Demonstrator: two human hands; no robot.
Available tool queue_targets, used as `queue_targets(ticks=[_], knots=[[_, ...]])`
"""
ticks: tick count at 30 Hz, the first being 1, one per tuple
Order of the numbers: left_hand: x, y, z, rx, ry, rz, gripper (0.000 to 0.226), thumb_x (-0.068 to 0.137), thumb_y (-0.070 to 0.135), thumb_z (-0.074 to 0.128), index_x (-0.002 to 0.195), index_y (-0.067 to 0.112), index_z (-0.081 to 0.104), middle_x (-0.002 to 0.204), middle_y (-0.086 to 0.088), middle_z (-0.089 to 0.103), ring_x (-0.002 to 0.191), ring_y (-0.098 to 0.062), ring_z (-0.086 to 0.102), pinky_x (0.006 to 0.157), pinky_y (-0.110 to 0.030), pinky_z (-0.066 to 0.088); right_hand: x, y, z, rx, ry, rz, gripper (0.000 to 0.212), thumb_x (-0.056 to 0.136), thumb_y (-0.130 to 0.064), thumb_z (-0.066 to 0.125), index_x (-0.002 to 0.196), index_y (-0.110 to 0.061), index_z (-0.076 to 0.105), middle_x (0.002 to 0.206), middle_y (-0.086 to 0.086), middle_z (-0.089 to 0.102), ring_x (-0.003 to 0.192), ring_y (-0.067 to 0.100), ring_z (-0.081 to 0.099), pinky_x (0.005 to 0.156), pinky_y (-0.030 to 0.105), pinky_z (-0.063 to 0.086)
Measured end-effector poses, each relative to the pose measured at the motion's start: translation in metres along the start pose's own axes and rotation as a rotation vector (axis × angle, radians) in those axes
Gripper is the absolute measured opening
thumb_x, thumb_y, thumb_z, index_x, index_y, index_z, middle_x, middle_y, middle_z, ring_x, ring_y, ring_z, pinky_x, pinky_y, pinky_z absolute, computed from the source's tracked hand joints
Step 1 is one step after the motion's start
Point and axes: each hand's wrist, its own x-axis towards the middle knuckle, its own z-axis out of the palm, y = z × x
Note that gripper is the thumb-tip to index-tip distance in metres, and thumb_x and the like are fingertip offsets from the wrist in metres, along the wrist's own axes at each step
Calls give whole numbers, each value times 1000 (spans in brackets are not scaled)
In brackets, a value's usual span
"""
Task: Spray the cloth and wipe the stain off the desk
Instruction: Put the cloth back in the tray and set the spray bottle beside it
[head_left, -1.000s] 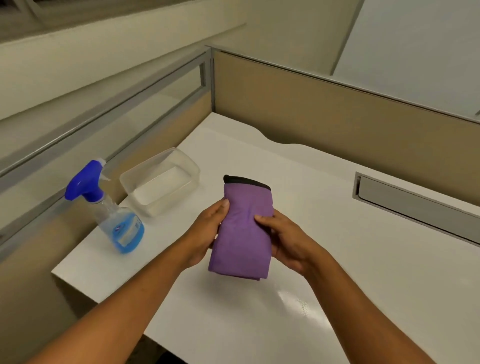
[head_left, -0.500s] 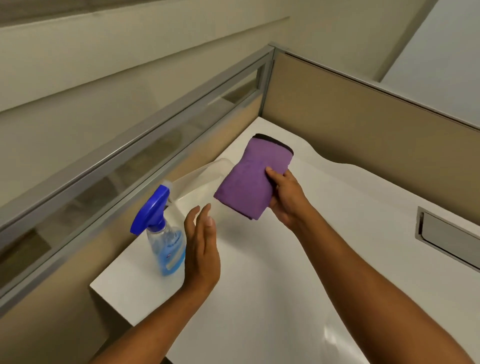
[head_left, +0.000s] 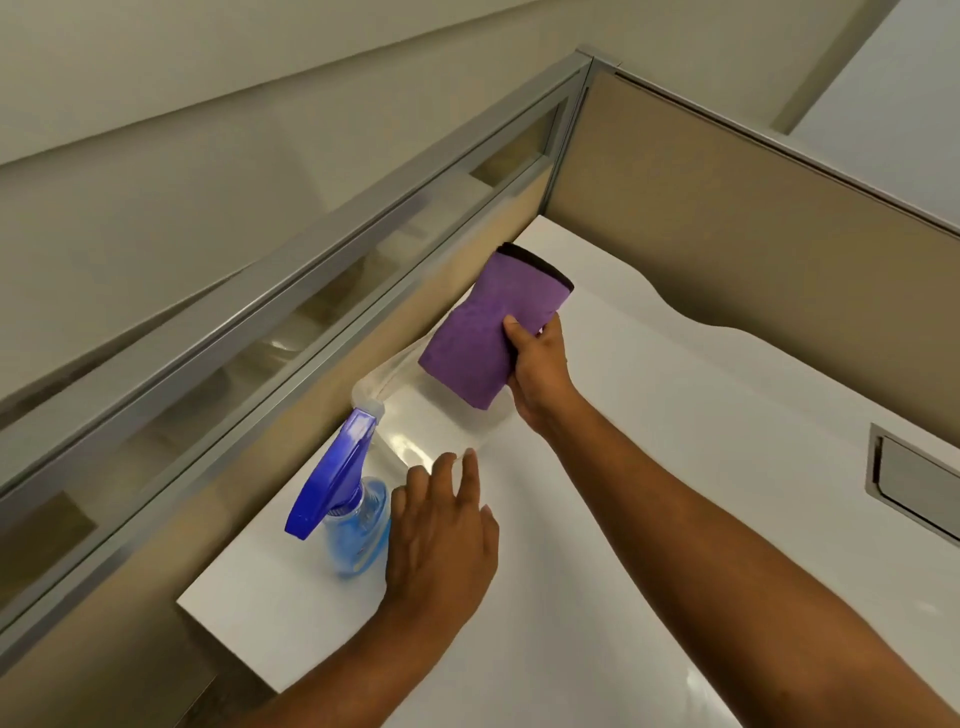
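Observation:
A folded purple cloth (head_left: 485, 332) with a dark edge is held up above the white desk (head_left: 649, 467) by my right hand (head_left: 537, 371), thumb on its face. A clear spray bottle (head_left: 358, 525) with a blue trigger head and blue liquid stands near the desk's left edge. My left hand (head_left: 444, 540) is right beside the bottle on its right, fingers spread, at or almost at the bottle's side; I cannot tell if it touches. No stain is visible on the desk.
A clear plastic tub (head_left: 415, 421) sits behind the bottle, partly under the cloth. Beige partition panels with a metal-framed glass strip (head_left: 291, 291) wall the left and back. A grey cable hatch (head_left: 914, 483) is set in the desk at right.
My left hand let go of the cloth and moved left to the spray bottle. My right hand lifted the cloth up and away over the tub. The view swung left.

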Motion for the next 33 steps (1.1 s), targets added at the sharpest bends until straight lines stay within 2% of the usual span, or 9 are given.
queue_targets(ticks=[2, 5, 9, 16, 19, 24, 27, 30, 33], knots=[[3, 2, 0, 103, -29, 37, 77, 107, 59, 34, 168, 17, 15, 168, -12, 36, 148, -32, 40, 117, -48, 35, 5, 1, 3, -36, 2, -29, 36, 111, -16, 56, 140, -31, 43, 144, 2, 58, 131, 30, 62, 113, 60, 53], [10, 5, 1, 128, -79, 41, 83, 105, 63, 33, 168, 15, 7, 172, -16, 29, 158, -38, 28, 127, -56, 21, 10, 4, 5, -108, -21, -58, 35, 111, -15, 55, 138, -32, 41, 146, 4, 57, 132, 30, 61, 114, 60, 52], [15, 6, 4, 79, -59, 55, 90, 104, 67, 32, 169, 14, -1, 175, -16, 23, 162, -37, 23, 131, -57, 12, 16, 5, 10, -155, -74, -68, 39, 111, -13, 56, 144, -27, 40, 147, 5, 56, 133, 30, 60, 113, 56, 53], [28, 5, 6, 58, -10, 54, 93, 102, 69, 34, 169, 15, -2, 175, -15, 23, 161, -37, 25, 131, -57, 14, 23, -4, 9, -534, -78, -195, 49, 103, -18, 72, 145, -14, 47, 135, 2, 61, 118, 23, 65, 96, 41, 61], [29, 2, 9, 61, 0, 63, 93, 103, 70, 30, 169, 16, -8, 178, -15, 15, 163, -39, 19, 132, -57, 9, 27, -10, -2, -664, -35, -307, 48, 98, -25, 78, 139, -12, 57, 121, -3, 64, 99, 13, 65, 78, 22, 57], [32, -2, 12, 51, 19, 79, 92, 104, 69, 28, 168, 15, -10, 179, -15, 11, 163, -41, 18, 132, -56, 9, 31, -16, -18, -544, 19, -205, 31, 93, -20, 82, 120, -16, 66, 112, 1, 73, 104, 24, 73, 87, 38, 64], [33, -3, 15, 55, 26, 67, 91, 104, 69, 27, 168, 16, -9, 178, -15, 14, 163, -41, 20, 132, -56, 12, 29, -16, -19, -319, -79, -53, 40, 93, -14, 83, 129, -11, 65, 119, 4, 73, 108, 29, 75, 84, 35, 67], [34, -4, 17, 52, 32, 49, 91, 104, 67, 30, 169, 15, -8, 178, -14, 15, 162, -40, 22, 131, -55, 15, 26, -13, -15, -355, -102, -126, 45, 92, -12, 84, 133, -8, 67, 118, 5, 76, 103, 26, 78, 79, 33, 67], [32, -7, 18, 74, 22, 44, 92, 104, 67, 33, 168, 15, -9, 179, -13, 10, 163, -39, 20, 132, -55, 11, 27, -14, -11, -461, -86, -210, 47, 91, -13, 85, 134, -5, 66, 124, 10, 75, 106, 28, 76, 88, 41, 67]])
